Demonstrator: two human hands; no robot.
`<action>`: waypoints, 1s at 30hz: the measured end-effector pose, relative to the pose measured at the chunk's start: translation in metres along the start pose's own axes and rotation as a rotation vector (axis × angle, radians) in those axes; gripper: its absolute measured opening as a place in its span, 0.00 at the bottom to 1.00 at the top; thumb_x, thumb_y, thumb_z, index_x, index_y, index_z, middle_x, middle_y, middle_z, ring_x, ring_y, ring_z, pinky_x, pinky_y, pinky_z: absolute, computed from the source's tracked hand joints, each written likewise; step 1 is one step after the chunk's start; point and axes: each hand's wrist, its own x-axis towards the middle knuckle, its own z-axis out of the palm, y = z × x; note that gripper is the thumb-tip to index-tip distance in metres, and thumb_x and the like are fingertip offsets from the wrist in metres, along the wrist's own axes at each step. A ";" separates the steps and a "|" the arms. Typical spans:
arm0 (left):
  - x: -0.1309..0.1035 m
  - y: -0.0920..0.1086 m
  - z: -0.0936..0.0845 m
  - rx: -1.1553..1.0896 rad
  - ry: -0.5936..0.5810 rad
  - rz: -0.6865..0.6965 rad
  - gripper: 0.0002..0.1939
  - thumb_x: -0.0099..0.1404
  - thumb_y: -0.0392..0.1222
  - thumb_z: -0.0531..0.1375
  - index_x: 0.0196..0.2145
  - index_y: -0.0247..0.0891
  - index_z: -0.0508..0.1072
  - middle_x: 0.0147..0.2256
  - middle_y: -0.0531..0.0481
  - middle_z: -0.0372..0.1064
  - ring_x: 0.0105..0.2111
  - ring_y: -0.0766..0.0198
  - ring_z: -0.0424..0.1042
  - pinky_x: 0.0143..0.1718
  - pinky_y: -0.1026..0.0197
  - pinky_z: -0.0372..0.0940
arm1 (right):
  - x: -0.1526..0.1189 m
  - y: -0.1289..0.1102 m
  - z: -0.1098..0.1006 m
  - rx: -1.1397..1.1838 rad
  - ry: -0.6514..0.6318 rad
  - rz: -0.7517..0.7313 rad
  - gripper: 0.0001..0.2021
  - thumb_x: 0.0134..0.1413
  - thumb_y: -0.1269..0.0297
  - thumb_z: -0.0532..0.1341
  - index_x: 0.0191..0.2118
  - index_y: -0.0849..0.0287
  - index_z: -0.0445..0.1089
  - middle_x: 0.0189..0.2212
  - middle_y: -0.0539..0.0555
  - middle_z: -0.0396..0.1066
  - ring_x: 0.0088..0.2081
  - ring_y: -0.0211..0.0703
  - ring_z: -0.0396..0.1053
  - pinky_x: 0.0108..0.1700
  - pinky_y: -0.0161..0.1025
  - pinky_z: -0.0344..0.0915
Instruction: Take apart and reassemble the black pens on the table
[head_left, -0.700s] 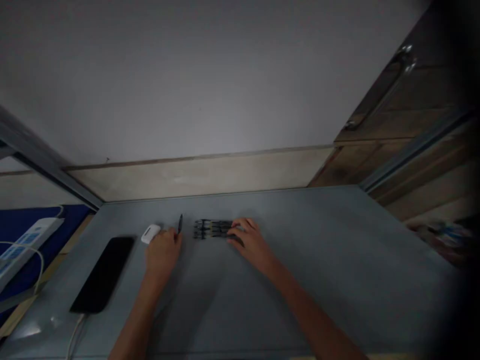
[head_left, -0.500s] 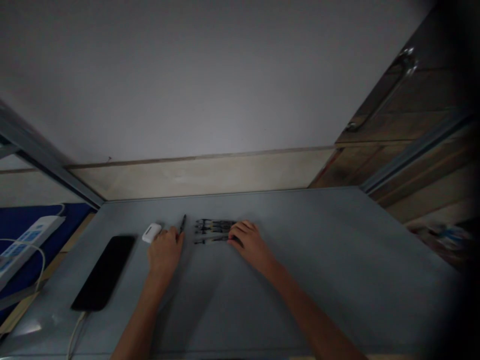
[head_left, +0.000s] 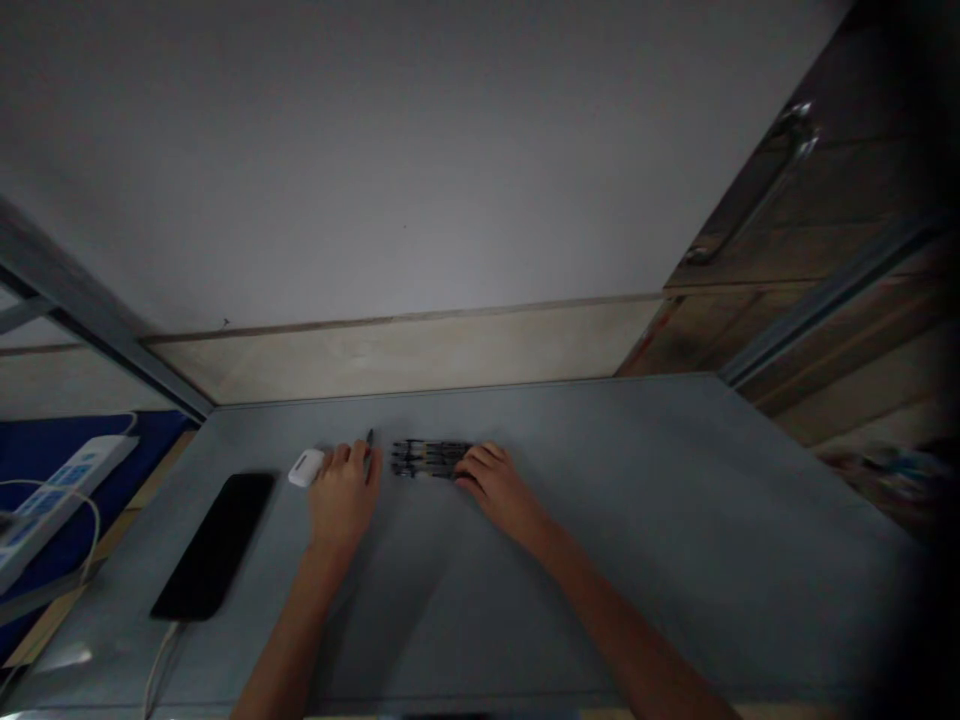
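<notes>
Several dark pens (head_left: 424, 457) with clear sections lie side by side in a row on the grey table, their left ends showing. My right hand (head_left: 495, 490) is at the row's right end, its curled fingers closed on the nearest pen and covering the other right ends. To the left, my left hand (head_left: 345, 495) rests over a separate dark pen (head_left: 370, 438) that points away from me, thumb and fingers closed around it. Only the pen's far tip and a bit of its barrel show. A white earbud case (head_left: 306, 467) sits just left of my left fingers.
A black phone (head_left: 215, 547) with a white cable (head_left: 156, 670) lies on the left of the grey table (head_left: 637, 520). Beyond the left edge, a white power strip (head_left: 60, 505) rests on blue cloth. A pale wall (head_left: 420, 180) rises behind; metal posts stand at both sides.
The nearest pen, which lay apart from the row, now lies against the others, my right hand having moved slightly away from me with it. My left hand has slid forward and right over its pen.
</notes>
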 end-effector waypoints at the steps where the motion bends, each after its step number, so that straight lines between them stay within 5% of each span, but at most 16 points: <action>1: 0.001 0.005 -0.002 -0.030 0.025 0.074 0.18 0.70 0.49 0.47 0.40 0.37 0.71 0.37 0.42 0.68 0.40 0.53 0.67 0.40 0.56 0.61 | 0.000 0.001 -0.002 0.006 0.010 0.003 0.03 0.56 0.69 0.62 0.37 0.59 0.71 0.37 0.55 0.70 0.44 0.48 0.63 0.47 0.46 0.61; 5: 0.003 0.032 -0.004 -0.137 0.035 0.415 0.16 0.69 0.50 0.50 0.47 0.40 0.69 0.46 0.43 0.65 0.47 0.53 0.63 0.47 0.53 0.59 | 0.001 0.006 -0.009 0.032 0.071 0.007 0.04 0.58 0.71 0.60 0.39 0.59 0.70 0.37 0.55 0.71 0.44 0.48 0.63 0.47 0.47 0.61; 9: 0.005 0.056 0.001 -0.124 0.005 0.568 0.16 0.70 0.48 0.51 0.51 0.42 0.66 0.51 0.42 0.62 0.49 0.52 0.62 0.48 0.50 0.59 | 0.001 0.013 -0.013 0.065 0.136 0.036 0.07 0.60 0.71 0.57 0.42 0.58 0.69 0.38 0.56 0.72 0.44 0.49 0.65 0.47 0.47 0.62; 16: 0.004 0.055 0.021 -0.105 -0.004 0.597 0.12 0.71 0.41 0.50 0.49 0.38 0.66 0.40 0.44 0.67 0.42 0.56 0.66 0.44 0.53 0.61 | 0.000 0.008 -0.011 0.101 0.144 0.017 0.08 0.60 0.72 0.55 0.44 0.57 0.68 0.39 0.56 0.72 0.44 0.48 0.67 0.47 0.47 0.64; 23: 0.001 0.046 0.022 -0.103 -0.004 0.634 0.10 0.70 0.40 0.50 0.46 0.38 0.68 0.39 0.46 0.67 0.42 0.56 0.64 0.45 0.54 0.61 | 0.000 0.001 -0.011 0.068 0.076 -0.098 0.12 0.61 0.69 0.56 0.50 0.56 0.68 0.39 0.56 0.71 0.43 0.48 0.67 0.48 0.49 0.65; 30: -0.002 0.044 0.024 -0.124 -0.052 0.621 0.07 0.69 0.40 0.52 0.41 0.39 0.69 0.39 0.47 0.66 0.42 0.57 0.64 0.44 0.54 0.61 | 0.001 -0.002 -0.012 0.054 0.023 -0.146 0.08 0.60 0.71 0.56 0.42 0.59 0.72 0.34 0.57 0.71 0.39 0.48 0.67 0.42 0.45 0.68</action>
